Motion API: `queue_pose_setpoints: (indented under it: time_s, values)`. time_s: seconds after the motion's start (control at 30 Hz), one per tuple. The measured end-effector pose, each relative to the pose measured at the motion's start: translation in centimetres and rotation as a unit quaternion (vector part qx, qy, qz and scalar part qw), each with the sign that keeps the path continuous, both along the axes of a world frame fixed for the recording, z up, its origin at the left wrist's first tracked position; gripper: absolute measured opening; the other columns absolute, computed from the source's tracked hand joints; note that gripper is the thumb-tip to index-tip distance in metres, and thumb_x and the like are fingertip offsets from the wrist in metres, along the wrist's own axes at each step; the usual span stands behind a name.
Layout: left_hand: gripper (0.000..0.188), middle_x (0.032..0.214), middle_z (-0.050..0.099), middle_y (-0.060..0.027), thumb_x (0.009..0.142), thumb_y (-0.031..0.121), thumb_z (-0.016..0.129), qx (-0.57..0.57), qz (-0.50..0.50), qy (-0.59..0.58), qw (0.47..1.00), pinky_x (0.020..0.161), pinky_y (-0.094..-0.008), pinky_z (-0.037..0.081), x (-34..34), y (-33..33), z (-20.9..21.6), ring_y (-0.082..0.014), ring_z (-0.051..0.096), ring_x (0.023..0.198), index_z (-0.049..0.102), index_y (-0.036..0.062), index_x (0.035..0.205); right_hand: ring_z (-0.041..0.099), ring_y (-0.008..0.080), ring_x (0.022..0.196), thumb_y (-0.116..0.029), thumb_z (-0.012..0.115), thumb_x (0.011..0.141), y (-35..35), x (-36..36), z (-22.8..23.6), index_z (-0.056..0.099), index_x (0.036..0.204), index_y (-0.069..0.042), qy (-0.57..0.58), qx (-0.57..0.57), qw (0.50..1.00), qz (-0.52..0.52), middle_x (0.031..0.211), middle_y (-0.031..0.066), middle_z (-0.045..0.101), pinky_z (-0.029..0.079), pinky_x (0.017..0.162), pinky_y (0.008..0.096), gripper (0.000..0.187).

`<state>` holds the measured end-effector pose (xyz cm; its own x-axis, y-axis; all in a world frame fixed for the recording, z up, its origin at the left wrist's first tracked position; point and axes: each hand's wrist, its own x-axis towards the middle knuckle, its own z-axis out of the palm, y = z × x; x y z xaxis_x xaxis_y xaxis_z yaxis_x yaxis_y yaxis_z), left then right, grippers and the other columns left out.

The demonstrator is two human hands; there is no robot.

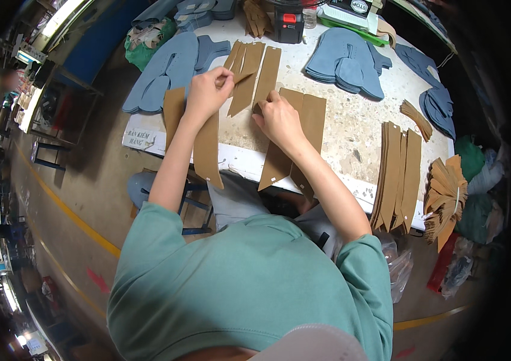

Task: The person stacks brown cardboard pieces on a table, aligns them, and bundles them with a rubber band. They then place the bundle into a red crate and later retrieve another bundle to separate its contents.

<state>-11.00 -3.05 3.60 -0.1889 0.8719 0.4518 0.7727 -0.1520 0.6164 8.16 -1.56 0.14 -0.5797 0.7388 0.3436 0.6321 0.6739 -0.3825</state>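
My left hand is closed in a pinch, with a tan strip jutting out to its right. Below that wrist, another long tan strip hangs over the table's near edge, with one more strip left of the forearm. My right hand has its fingers curled down on the lower end of an upright tan strip; the fingertips are partly hidden. Two wider, pointed tan strips lie beneath and beside this hand. Left of it, several slanted strips lie spread out.
Stacks of blue-grey cut pieces lie at the back left, with more such pieces at the back right. Toward the right edge are long tan strips and a tied bundle. A black and red device stands at the back.
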Motion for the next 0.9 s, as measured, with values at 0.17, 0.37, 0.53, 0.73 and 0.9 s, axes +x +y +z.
queue_pose_setpoints:
  time_s: [0.17, 0.37, 0.53, 0.73, 0.9]
  values:
    - [0.018, 0.082, 0.071, -0.0079, 0.092, 0.017, 0.061, 0.009, -0.032, -0.156, 0.987, 0.060, -0.0230, 0.055, -0.4, 3.2, 1.3, -0.0173, 0.073, 0.075, 0.067, 0.0008, 0.096, 0.064, 0.0363, 0.085, -0.012, 0.078, 0.070, 1.2, 0.4, -0.1, 0.068, 0.098, 0.000, 0.031, -0.020, 0.999, 0.034, 0.095, 0.0182, 0.059, 0.054, 0.075, 0.0424, 0.033]
    - [0.021, 0.081, 0.070, -0.0076, 0.092, 0.017, 0.062, 0.057, -0.045, -0.283, 0.956, 0.057, -0.0209, 0.054, -1.2, 5.9, 3.4, -0.0188, 0.072, 0.071, 0.067, -0.0022, 0.098, 0.064, 0.0367, 0.084, -0.008, 0.075, 0.070, 1.4, 0.4, -0.5, 0.069, 0.096, -0.001, 0.075, -0.040, 0.996, 0.033, 0.093, 0.0162, 0.061, 0.053, 0.076, 0.0434, 0.027]
    - [0.022, 0.076, 0.070, -0.0079, 0.091, 0.019, 0.064, 0.063, -0.019, -0.284, 0.957, 0.057, -0.0214, 0.053, -2.5, 6.7, 4.9, -0.0173, 0.072, 0.069, 0.067, -0.0009, 0.099, 0.066, 0.0378, 0.077, -0.009, 0.066, 0.074, 1.9, 0.3, -0.6, 0.070, 0.087, -0.001, 0.097, -0.020, 0.995, 0.002, 0.084, 0.0194, 0.066, 0.054, 0.073, 0.0441, 0.015]
    - [0.024, 0.082, 0.071, -0.0082, 0.091, 0.023, 0.065, 0.073, -0.043, -0.258, 0.962, 0.060, -0.0206, 0.052, -0.8, 7.9, 5.8, -0.0172, 0.072, 0.073, 0.068, 0.0016, 0.102, 0.067, 0.0375, 0.071, -0.009, 0.061, 0.079, 4.4, 2.9, 2.7, 0.071, 0.082, 0.000, 0.224, -0.027, 0.965, -0.137, 0.077, 0.0227, 0.066, 0.054, 0.070, 0.0426, 0.014]
    - [0.015, 0.085, 0.070, -0.0096, 0.093, 0.015, 0.062, 0.058, -0.155, -0.227, 0.960, 0.065, -0.0285, 0.056, 4.9, 8.8, 5.5, -0.0150, 0.068, 0.073, 0.068, 0.0034, 0.101, 0.068, 0.0292, 0.071, -0.008, 0.063, 0.083, 4.3, 10.6, 7.3, 0.072, 0.091, -0.002, 0.299, 0.160, 0.912, -0.229, 0.084, 0.0162, 0.070, 0.055, 0.070, 0.0370, 0.013]
